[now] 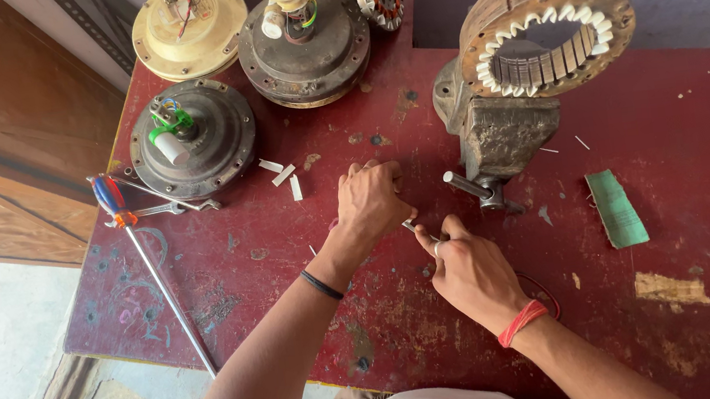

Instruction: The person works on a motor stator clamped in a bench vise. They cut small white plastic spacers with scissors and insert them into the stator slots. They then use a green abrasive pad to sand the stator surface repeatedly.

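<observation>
Over the worn red table [289, 254], my left hand [371, 202] and my right hand [467, 269] meet near the middle. Both pinch one small white strip [410, 223] between their fingertips. A black band circles my left wrist and a red thread my right. Just beyond the hands stands a grey bench vise [497, 130], clamped on a round motor stator [545, 28] whose slots are lined with white insulation pieces.
Three fan motor housings [193, 138] stand at the back left. A long blue-and-red-handled screwdriver [155, 281] and a wrench [160, 210] lie at the left edge. Loose white strips [283, 175] lie near the motors; a folded green paper [617, 208] lies at the right.
</observation>
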